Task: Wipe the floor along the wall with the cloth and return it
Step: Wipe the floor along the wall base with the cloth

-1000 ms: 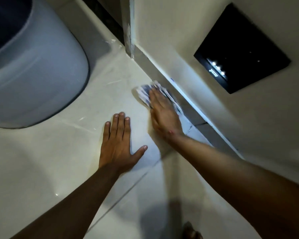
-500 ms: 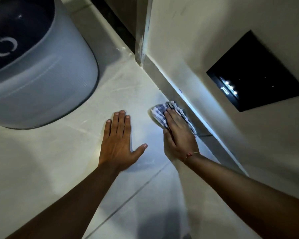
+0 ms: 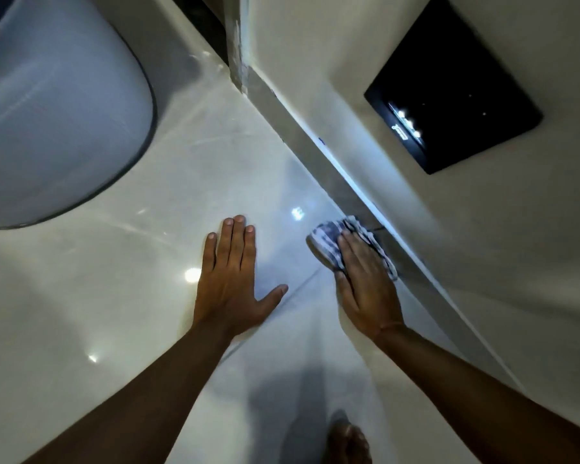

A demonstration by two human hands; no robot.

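Note:
A crumpled blue-and-white checked cloth [image 3: 329, 241] lies on the glossy pale floor tiles [image 3: 121, 296] right against the grey skirting [image 3: 335, 182] at the foot of the wall [image 3: 482, 262]. My right hand [image 3: 365, 283] presses flat on the cloth, fingers pointing along the wall, and covers its near part. My left hand [image 3: 231, 279] rests palm down on the bare floor a hand's width to the left, fingers spread, holding nothing.
A large rounded grey-white appliance [image 3: 57, 128] stands on the floor at the upper left. A black glossy panel [image 3: 456, 95] is set in the wall above the skirting. A door-frame corner [image 3: 238, 55] ends the wall at the top. My bare foot [image 3: 347, 443] shows at the bottom edge.
My right hand has dragged the cloth along the skirting towards me, away from the door-frame corner. The left hand has stayed planted on the floor.

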